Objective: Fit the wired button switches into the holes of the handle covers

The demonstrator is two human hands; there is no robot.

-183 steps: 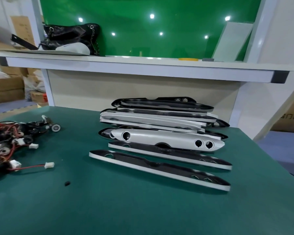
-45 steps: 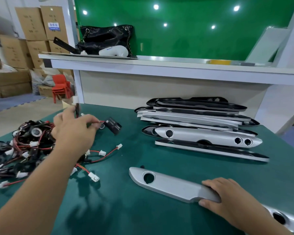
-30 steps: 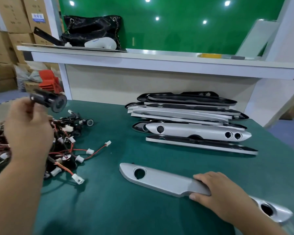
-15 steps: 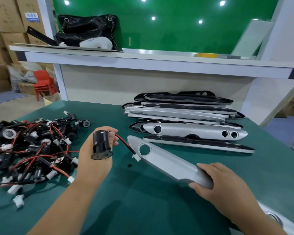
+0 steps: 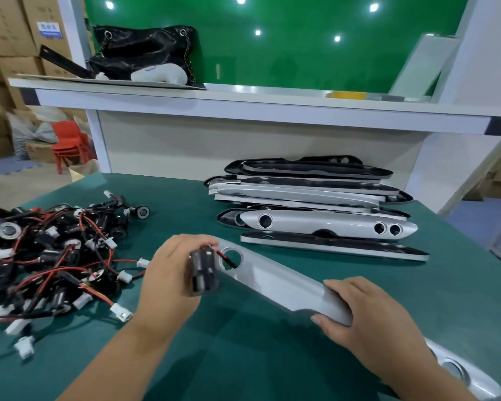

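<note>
Button switch (image 5: 203, 272) sits in the left hand (image 5: 171, 273), whose fingers wrap round its black body. Its red and black wire (image 5: 226, 260) crosses the round hole (image 5: 231, 258) of the handle cover (image 5: 278, 282). That hole is just beside the switch, at about 2 o'clock. The cover's long side runs from 10 o'clock to 4 o'clock. The right hand (image 5: 368, 316) grips its middle, farther from the hole. I think the switch goes in next.
</note>
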